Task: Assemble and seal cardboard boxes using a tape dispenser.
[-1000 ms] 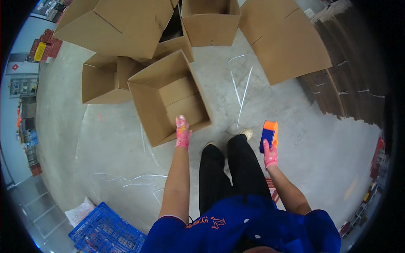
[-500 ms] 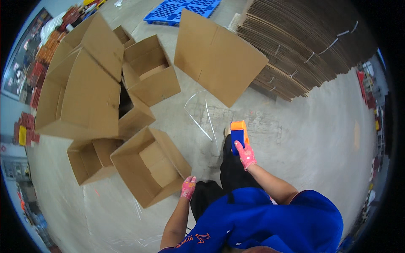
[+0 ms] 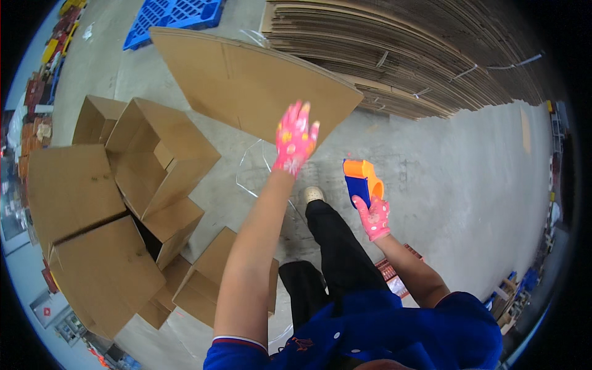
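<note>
In a pink patterned glove, my left hand [image 3: 296,140] reaches forward with its fingers spread. It overlaps the near edge of a flat folded cardboard box [image 3: 237,77]; whether it touches the cardboard I cannot tell. My right hand [image 3: 372,218], gloved alike, grips a blue and orange tape dispenser [image 3: 364,179] above the floor to the right. Several opened cardboard boxes [image 3: 165,157] stand grouped to the left, and one box [image 3: 209,287] is partly hidden behind my left forearm.
A tall stack of flat cardboard [image 3: 382,58] with white straps fills the far right. Beyond the folded box lies a blue plastic pallet [image 3: 176,18]. Loose white strapping [image 3: 242,169] lies on the concrete floor near my feet.
My left hand has let go of the near open box's edge and moved forward to the flat cardboard. My right hand still holds the tape dispenser. The view has turned.
</note>
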The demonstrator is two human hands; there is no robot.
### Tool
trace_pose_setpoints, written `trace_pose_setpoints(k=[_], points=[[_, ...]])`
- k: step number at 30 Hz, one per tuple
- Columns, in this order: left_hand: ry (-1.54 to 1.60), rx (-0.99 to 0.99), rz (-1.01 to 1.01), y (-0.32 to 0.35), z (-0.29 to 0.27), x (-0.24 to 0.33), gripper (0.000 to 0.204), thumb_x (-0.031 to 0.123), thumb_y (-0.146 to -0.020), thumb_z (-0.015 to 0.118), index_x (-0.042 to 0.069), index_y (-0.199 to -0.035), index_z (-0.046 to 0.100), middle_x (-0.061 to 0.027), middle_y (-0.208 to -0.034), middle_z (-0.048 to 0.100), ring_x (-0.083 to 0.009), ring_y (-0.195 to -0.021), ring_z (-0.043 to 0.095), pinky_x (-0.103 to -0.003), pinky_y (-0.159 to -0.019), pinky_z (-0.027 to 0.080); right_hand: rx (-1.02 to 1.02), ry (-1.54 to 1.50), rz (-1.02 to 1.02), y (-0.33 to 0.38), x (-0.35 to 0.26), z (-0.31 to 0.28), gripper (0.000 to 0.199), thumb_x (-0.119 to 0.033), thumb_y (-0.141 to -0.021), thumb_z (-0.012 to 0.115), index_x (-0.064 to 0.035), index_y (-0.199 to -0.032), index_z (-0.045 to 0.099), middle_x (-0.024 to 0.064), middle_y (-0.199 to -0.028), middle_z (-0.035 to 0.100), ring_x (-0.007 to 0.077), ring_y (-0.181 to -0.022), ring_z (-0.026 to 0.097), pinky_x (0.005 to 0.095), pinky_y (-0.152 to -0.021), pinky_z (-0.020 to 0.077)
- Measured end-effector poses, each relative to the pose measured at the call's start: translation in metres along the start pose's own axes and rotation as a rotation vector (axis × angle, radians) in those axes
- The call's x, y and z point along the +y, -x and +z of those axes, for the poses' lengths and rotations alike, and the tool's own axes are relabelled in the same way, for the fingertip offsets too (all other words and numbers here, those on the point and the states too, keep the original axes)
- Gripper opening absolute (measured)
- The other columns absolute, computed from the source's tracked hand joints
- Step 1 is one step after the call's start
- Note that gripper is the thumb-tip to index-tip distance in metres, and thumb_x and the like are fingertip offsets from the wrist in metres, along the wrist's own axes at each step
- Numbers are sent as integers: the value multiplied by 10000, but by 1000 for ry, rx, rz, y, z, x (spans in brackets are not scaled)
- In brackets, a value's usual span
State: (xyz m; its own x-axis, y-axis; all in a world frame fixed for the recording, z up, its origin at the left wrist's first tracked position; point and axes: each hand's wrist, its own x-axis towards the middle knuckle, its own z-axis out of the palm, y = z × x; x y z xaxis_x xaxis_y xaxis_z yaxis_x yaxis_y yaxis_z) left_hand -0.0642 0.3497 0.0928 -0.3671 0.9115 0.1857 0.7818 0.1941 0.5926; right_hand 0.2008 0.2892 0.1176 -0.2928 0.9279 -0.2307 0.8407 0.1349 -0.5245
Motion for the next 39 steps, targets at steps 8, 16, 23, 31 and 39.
trace_pose_setpoints(k=[8,16,23,31,39], points=[[-354,-170,187,-89,41,-24,707,244,-768,644,138,-1393,330,-97,-1469,278,-286,-1353,265,-489,-1099,180,129,58,-226,-59,-17,1,426,-313,-755,715,3,-1025,620,188,-973,621,348,-852,594,428,-760,387],[-184,-68,330,-61,10,-37,583,131,-625,657,148,-1185,499,-75,-1261,475,-275,-1236,402,-494,-1055,265,617,249,-827,-199,-61,-6,544,-344,-652,791,-33,-1049,587,123,-890,622,288,-815,569,438,-692,363],[-215,-130,312,-16,-25,-35,573,87,-642,646,167,-1194,517,-45,-1212,517,-259,-1141,487,-432,-910,409,317,344,-789,-229,-88,15,409,-476,-738,665,-82,-837,618,46,-684,595,220,-659,543,397,-631,318],[16,138,25,46,-44,-72,561,115,-737,667,89,-1261,469,-153,-1301,466,-304,-1195,465,-373,-917,461,101,305,-481,-126,-119,66,560,-562,-760,612,-22,-909,628,152,-759,627,303,-748,597,424,-694,362],[634,130,-989,63,-93,-145,478,288,-858,566,-83,-1137,451,-236,-945,609,-288,-731,639,-366,-548,525,12,282,-358,-36,-134,98,749,-634,-615,703,16,-976,615,180,-860,645,341,-830,603,445,-795,389]])
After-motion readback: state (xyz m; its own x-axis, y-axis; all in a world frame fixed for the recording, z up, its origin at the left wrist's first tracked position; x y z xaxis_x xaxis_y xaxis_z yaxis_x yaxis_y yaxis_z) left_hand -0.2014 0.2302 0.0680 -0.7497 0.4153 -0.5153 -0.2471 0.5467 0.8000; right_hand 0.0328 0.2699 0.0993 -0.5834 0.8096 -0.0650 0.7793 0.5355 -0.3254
